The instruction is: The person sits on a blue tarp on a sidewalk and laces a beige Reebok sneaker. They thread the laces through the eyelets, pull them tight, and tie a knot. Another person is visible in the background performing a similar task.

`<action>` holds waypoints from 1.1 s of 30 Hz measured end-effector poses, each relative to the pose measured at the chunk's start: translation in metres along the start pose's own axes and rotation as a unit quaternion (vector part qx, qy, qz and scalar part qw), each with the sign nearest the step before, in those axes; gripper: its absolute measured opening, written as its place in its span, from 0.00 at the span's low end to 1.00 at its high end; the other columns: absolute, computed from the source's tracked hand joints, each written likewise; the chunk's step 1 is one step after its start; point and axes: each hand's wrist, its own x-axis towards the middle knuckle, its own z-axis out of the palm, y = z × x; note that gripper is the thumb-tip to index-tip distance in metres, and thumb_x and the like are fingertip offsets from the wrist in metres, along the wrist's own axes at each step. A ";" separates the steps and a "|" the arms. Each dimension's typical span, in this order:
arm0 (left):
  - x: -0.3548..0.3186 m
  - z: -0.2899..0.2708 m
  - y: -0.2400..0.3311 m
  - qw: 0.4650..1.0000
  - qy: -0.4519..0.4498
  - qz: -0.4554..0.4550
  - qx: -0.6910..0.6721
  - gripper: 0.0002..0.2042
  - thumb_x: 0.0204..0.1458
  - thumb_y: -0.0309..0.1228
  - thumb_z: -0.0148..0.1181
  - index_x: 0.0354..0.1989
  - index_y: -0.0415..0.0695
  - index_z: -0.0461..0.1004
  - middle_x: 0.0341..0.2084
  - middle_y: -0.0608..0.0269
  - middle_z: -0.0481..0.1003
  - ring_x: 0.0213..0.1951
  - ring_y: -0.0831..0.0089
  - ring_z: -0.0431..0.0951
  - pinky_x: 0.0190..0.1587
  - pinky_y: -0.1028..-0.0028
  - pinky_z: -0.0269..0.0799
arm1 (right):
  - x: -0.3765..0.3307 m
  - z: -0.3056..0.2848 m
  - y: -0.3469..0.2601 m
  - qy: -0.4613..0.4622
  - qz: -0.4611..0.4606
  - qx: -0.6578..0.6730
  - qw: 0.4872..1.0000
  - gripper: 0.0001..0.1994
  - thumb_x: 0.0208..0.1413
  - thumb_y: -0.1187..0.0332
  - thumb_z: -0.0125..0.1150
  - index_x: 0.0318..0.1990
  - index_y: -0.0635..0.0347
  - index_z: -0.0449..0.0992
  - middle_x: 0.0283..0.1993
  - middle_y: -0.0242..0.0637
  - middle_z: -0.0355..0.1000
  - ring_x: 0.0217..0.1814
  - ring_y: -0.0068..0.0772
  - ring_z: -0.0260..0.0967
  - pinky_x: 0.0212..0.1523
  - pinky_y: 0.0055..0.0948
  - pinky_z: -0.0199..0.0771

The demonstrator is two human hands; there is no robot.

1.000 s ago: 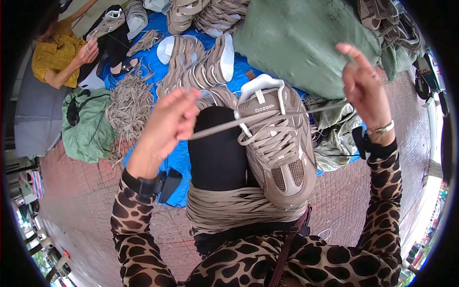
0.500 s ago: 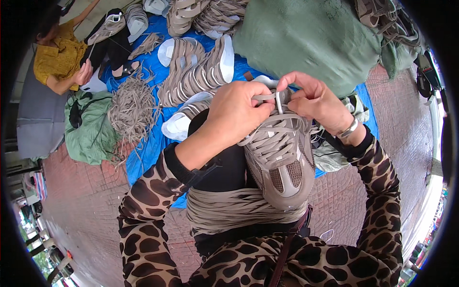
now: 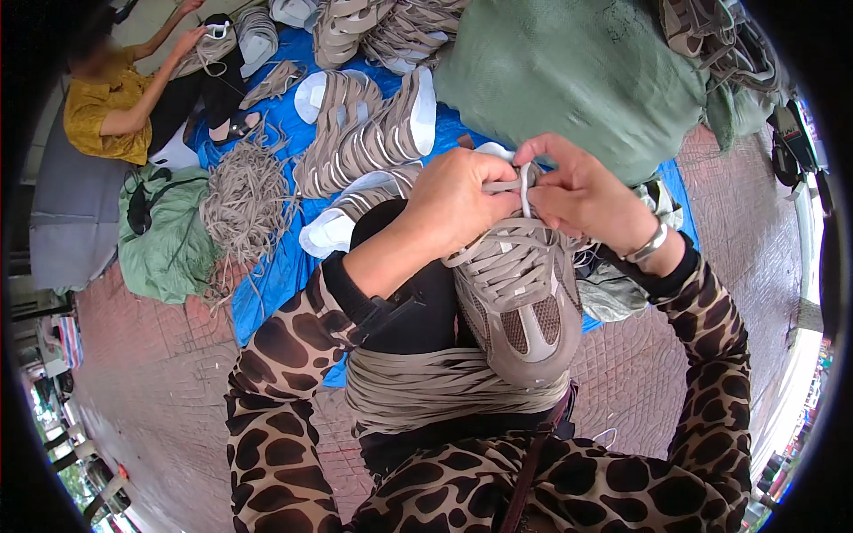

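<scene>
Head view: both hands at work at the collar of a taupe laced shoe [image 3: 524, 329].
The left hand [image 3: 458, 197] pinches thumb and fingers together on a flat lace [image 3: 501, 186]; the right hand [image 3: 588, 194] bends its fingers about a white strip [image 3: 525, 191] just beside that pinch, though whether they clamp it cannot be told. The shoe extends below the grip, toe toward the wearer, its collar partly covered by the hands. Farther below the grip lies a band of laces [image 3: 444, 382]; well to its left, a lace heap [image 3: 247, 200]. Up and left of the grip, stacked shoe pieces [image 3: 373, 133] rest on a blue sheet [image 3: 258, 306]; up and right bulges a green sack [image 3: 573, 80].
</scene>
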 end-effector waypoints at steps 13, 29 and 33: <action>-0.033 -0.095 -0.064 0.977 0.122 -0.148 -0.089 0.06 0.56 0.30 0.63 0.36 0.41 0.77 0.25 0.70 0.75 0.27 0.80 0.71 0.30 0.76 0.68 | -0.004 -0.016 0.004 -0.074 0.074 0.339 0.935 0.11 0.64 0.73 0.56 0.52 0.65 0.72 0.39 0.38 0.77 0.34 0.22 0.77 0.48 0.29 0.82; -0.116 -0.121 -0.048 0.773 0.305 -0.085 -0.550 0.13 0.64 0.33 0.55 0.50 0.38 0.72 0.40 0.58 0.77 0.48 0.62 0.78 0.49 0.68 0.75 | 0.000 0.039 -0.023 0.122 -0.304 -0.310 0.892 0.08 0.52 0.78 0.62 0.40 0.65 0.78 0.35 0.39 0.73 0.33 0.37 0.73 0.37 0.30 0.73; -0.121 -0.115 -0.046 0.736 0.359 -0.053 -0.572 0.17 0.63 0.33 0.56 0.56 0.37 0.70 0.42 0.58 0.78 0.49 0.64 0.78 0.54 0.66 0.74 | 0.005 0.065 -0.023 0.078 -0.332 -0.346 0.874 0.07 0.52 0.79 0.63 0.39 0.65 0.78 0.37 0.42 0.73 0.37 0.40 0.72 0.40 0.31 0.73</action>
